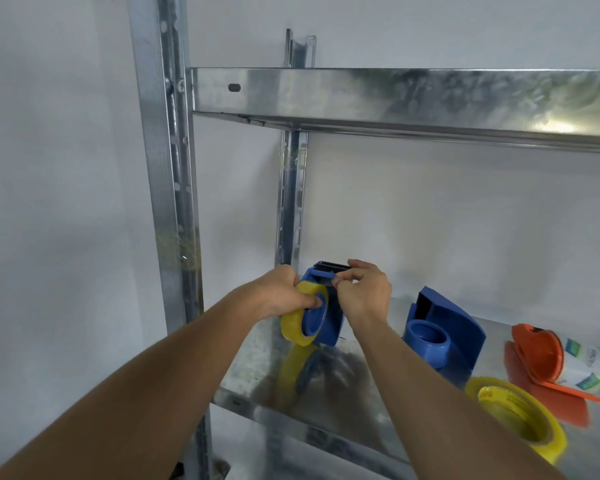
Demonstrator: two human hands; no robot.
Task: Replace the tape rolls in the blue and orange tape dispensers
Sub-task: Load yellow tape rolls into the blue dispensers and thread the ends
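Blue dispenser [329, 306], yellow tape [297, 323], perhaps translucent.

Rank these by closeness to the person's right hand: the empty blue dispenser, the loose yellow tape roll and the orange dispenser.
From the right hand:
1. Empty blue dispenser, just to its right on the shelf.
2. Loose yellow tape roll, lower right, at the shelf's front.
3. Orange dispenser, farthest right.

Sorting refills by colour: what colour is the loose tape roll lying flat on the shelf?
Yellow: the loose tape roll shows best in the head view.

Glossy yellow tape roll [303, 315] on matt blue plastic dispenser [329, 306]; shiny mottled galvanised metal shelf [343, 403].
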